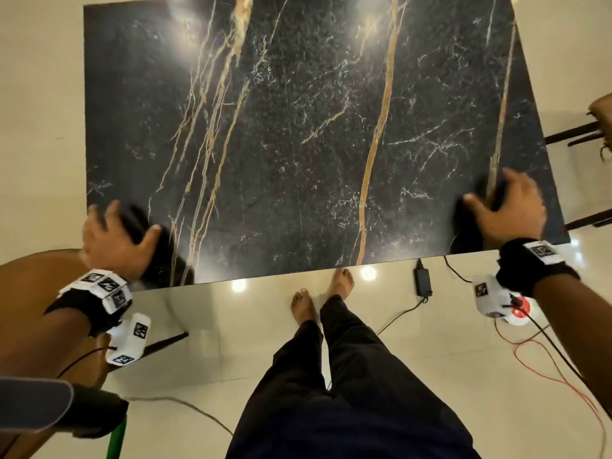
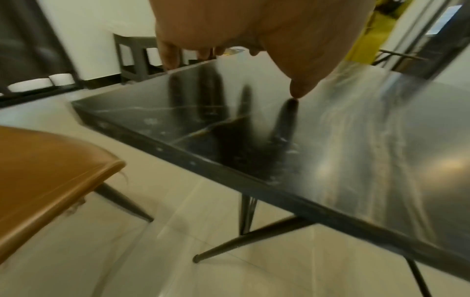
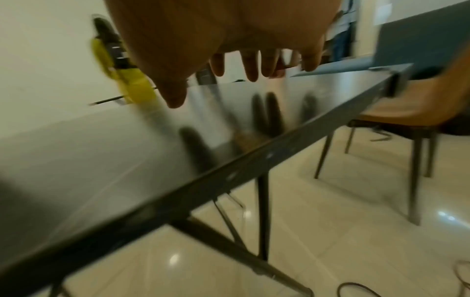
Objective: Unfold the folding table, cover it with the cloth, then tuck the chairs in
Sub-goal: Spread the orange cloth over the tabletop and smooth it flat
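Note:
The folding table (image 1: 298, 144) stands flat, its glossy black marble-look top streaked with gold veins; its black legs (image 2: 244, 239) show below. My left hand (image 1: 116, 240) is spread open at the near left corner, with the thumb tip touching the top in the left wrist view (image 2: 296, 94). My right hand (image 1: 506, 207) is spread open just above the near right corner, its fingers (image 3: 254, 66) hanging over the surface. A brown chair (image 1: 39, 293) stands at my left, another brown chair (image 3: 406, 108) at the right. No cloth is in view.
A black power adapter (image 1: 423, 281) with its cable lies on the glossy cream floor by the table's near edge. Red and black wires (image 1: 546, 352) trail at the right. My bare feet (image 1: 321, 296) stand close to the near edge. A grey stool (image 2: 137, 58) stands by the far wall.

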A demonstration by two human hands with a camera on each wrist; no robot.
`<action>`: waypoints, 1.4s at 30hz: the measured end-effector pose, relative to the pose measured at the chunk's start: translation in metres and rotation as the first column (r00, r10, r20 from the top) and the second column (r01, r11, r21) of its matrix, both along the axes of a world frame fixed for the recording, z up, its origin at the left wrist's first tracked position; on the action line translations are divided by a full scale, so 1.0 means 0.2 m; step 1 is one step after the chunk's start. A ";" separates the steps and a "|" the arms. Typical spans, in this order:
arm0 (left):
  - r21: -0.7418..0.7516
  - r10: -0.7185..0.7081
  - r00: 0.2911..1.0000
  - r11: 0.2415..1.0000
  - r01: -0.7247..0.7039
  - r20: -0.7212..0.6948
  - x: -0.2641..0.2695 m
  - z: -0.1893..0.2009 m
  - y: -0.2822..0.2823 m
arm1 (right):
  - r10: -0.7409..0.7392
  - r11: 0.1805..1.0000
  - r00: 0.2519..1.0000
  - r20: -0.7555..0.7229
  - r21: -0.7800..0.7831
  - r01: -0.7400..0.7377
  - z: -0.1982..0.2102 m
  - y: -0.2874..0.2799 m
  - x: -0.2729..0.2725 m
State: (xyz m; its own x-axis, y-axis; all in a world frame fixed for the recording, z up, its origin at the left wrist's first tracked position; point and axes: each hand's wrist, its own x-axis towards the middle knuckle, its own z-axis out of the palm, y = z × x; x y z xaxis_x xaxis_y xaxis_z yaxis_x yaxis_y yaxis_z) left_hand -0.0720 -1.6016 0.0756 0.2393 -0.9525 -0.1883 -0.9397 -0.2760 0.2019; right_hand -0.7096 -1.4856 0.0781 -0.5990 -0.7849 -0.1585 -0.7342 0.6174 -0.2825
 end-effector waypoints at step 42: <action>0.407 -0.678 0.730 0.693 0.595 0.088 -0.85 -0.06 0.33 | 0.699 0.711 0.712 -0.065 0.171 -0.683 -0.24 0.11 0.98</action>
State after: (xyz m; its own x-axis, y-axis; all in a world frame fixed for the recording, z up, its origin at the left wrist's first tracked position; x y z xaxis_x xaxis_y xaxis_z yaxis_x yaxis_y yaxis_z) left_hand -0.2422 -1.5356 0.0638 -0.3286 -0.7761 -0.5382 -0.9180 0.3964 -0.0112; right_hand -0.5135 -1.4641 0.0301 0.0832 -0.9645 -0.2507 -0.9908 -0.0532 -0.1243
